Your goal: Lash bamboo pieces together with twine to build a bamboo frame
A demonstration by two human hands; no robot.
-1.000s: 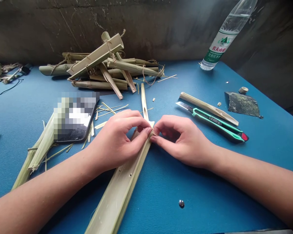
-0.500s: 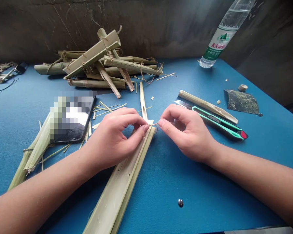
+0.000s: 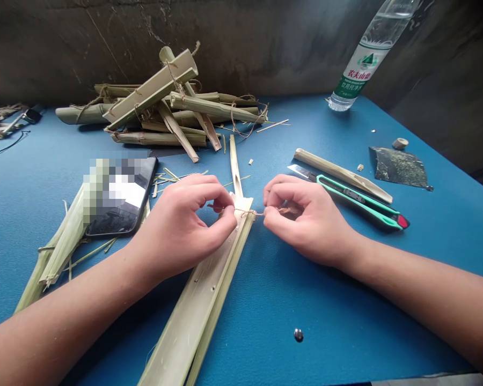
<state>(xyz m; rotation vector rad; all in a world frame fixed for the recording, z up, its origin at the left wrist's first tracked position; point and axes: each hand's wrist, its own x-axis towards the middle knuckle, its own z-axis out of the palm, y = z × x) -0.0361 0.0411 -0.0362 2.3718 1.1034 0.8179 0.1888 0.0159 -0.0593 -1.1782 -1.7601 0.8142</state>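
Note:
A long split bamboo piece [image 3: 199, 305] lies hollow side up on the blue table, its far end between my two hands. Thin brown twine [image 3: 245, 212] crosses that end near the rim. My left hand [image 3: 197, 214] pinches one end of the twine between thumb and forefinger, above the bamboo. Just right of the bamboo, my right hand [image 3: 301, 217] pinches the other end, with more twine showing inside its curled fingers. A narrow bamboo strip [image 3: 235, 166] extends beyond the far end of the split piece.
A green utility knife [image 3: 354, 201] with its blade out lies beside a bamboo stick [image 3: 342, 174]. Tied bamboo pieces [image 3: 156, 102] are piled at the back. A phone [image 3: 121, 201] is at left, a water bottle [image 3: 358, 69] back right, a small metal ball [image 3: 298, 335] in front.
My left hand has drawn slightly left, away from the bamboo's end, pulling twine with it. More twine now shows stretched between the hands and within my right hand's fingers.

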